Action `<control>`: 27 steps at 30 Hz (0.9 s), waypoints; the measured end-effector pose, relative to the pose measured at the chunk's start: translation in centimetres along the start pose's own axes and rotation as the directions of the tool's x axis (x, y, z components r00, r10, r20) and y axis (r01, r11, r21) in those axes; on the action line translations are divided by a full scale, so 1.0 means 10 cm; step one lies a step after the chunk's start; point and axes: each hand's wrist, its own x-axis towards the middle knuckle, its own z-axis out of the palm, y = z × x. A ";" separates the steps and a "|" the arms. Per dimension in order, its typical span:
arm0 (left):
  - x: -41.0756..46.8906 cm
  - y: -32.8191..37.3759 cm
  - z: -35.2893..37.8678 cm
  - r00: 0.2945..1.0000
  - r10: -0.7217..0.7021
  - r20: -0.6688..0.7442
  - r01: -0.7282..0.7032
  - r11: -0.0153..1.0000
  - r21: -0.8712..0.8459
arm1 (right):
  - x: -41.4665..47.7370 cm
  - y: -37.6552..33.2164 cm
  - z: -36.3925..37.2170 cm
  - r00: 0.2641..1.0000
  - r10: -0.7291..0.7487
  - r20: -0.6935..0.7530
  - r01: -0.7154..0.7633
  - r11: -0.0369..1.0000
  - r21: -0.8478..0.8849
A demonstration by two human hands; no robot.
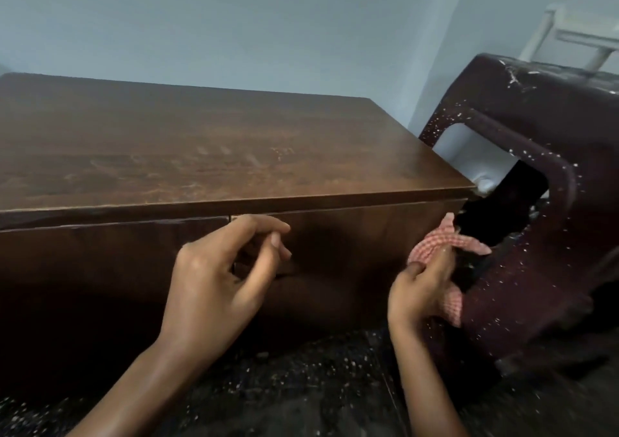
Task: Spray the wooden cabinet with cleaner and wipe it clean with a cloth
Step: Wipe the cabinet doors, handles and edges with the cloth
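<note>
The low dark-brown wooden cabinet stands against the pale blue wall, its top dull and streaked. The left hand hovers near the seam between its 2 doors, fingers loosely curled, nothing visibly in them. The right hand grips a crumpled red-and-white checked cloth by the cabinet's right end, against a paint-spattered maroon plastic chair.

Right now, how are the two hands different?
The left hand holds nothing, its fingers loosely curled before the cabinet front; the right hand grips a red checked cloth. The left is by the cabinet's middle, the right beside the speckled chair. Both are bare.
</note>
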 end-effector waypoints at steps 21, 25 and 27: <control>0.10 -0.09 -0.07 0.967 0.101 0.235 -0.152 0.966 0.209 | -0.80 -0.90 0.04 0.884 -0.396 0.249 0.380 0.918 0.112; 0.20 -0.06 -0.30 0.986 0.108 0.124 -0.136 0.959 0.249 | -0.45 -1.41 0.01 0.633 -0.687 0.357 0.735 0.678 0.003; 0.18 -0.06 -0.47 0.996 0.085 0.007 -0.085 0.973 0.216 | -0.41 -1.66 0.04 0.461 -0.740 0.490 0.823 0.563 0.076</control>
